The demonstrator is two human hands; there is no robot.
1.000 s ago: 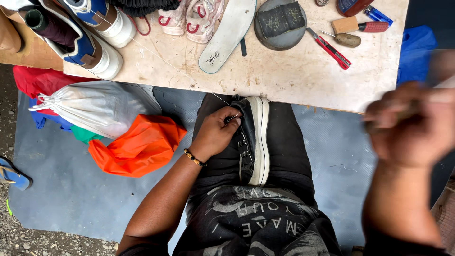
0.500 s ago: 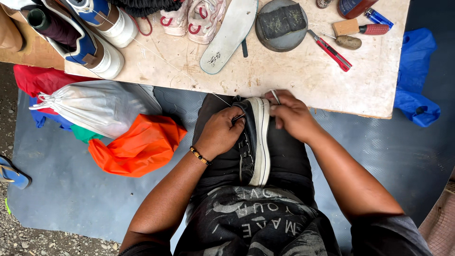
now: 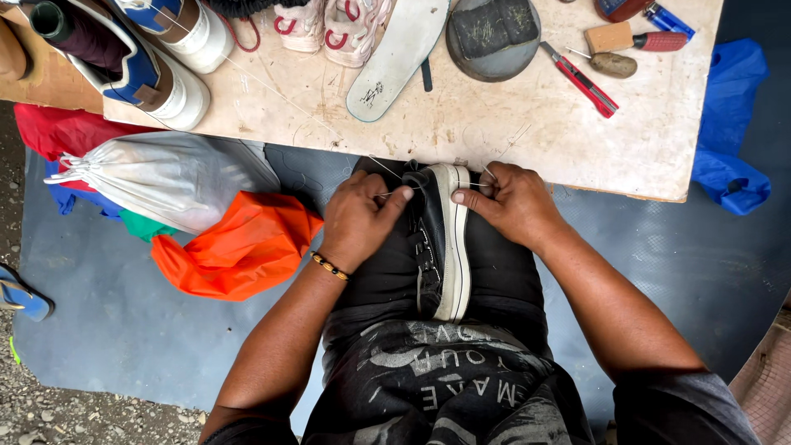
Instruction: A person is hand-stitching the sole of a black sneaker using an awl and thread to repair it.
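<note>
Both hands' fingers pinch closed: left hand on thread, right hand against the shoe.

shoe: your matt black upper, smooth white rubber sole | thread: thin, pale | table: worn, stained wood | bags: glossy crinkled plastic | mat: dull textured grey | bracelet: beaded on your wrist
</note>
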